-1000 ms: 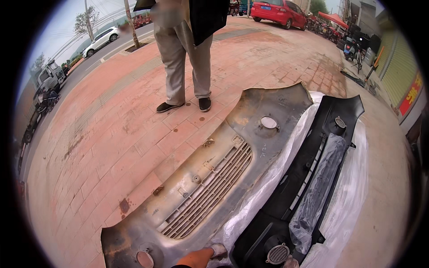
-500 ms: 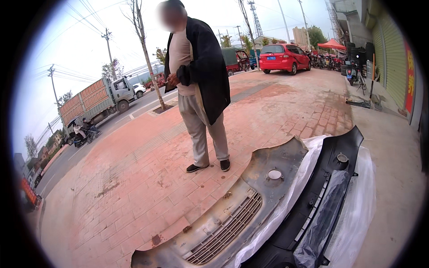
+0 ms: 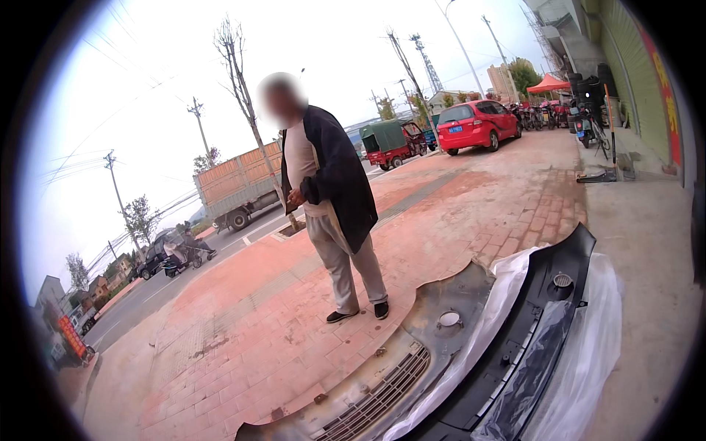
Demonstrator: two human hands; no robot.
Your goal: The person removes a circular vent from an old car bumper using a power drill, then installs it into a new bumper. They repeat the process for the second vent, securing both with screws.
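Neither of my hands shows in the head view. On the ground at the lower right lie two car bumpers side by side. The nearer-left one is an old, dirty grey bumper (image 3: 434, 351) with a slatted grille and a round opening. Beside it on the right rests a black bumper (image 3: 507, 334) on white plastic wrapping (image 3: 599, 323). A piece in clear plastic film (image 3: 526, 371) lies along the black bumper. The lower ends of both bumpers run out of the picture.
A person (image 3: 327, 184) in a dark jacket stands on red paving (image 3: 243, 345) beyond the bumpers. A red car (image 3: 482, 123) is parked farther back. A truck (image 3: 239, 189) and a three-wheeler (image 3: 393, 141) are by the road. Green shutters (image 3: 631, 81) line the right.
My view has tilted and shifted, so the bumpers and the person sit lower in the picture. The truck and a scooter have moved along the road. The bumpers lie as before.
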